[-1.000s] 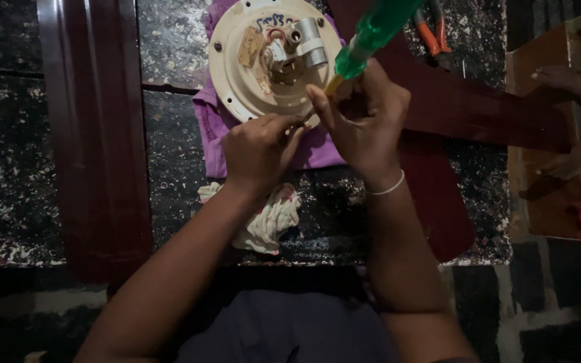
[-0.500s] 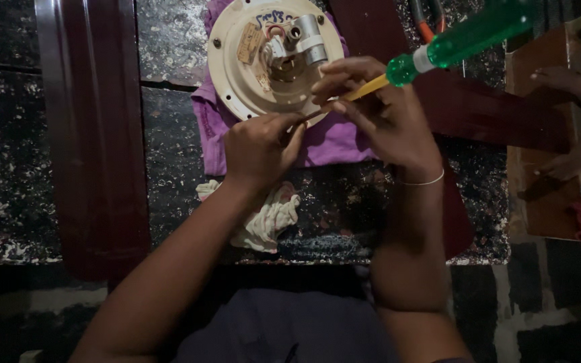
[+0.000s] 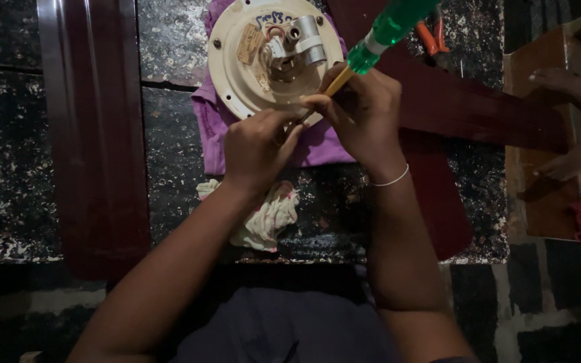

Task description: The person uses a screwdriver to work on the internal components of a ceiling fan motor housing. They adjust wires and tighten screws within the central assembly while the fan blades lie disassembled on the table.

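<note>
My right hand (image 3: 364, 111) clamps the screwdriver (image 3: 378, 37), tilted; left hand (image 3: 257, 144) pinches at the motor (image 3: 237, 60) rim; tip hidden.

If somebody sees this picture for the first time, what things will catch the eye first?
First the round cream motor housing at top centre, lying on a purple cloth. Next, the bright green-handled screwdriver gripped by the right hand, slanting down to the housing's near rim, where the left hand pinches. Dark red blades spread across the speckled floor.
</note>
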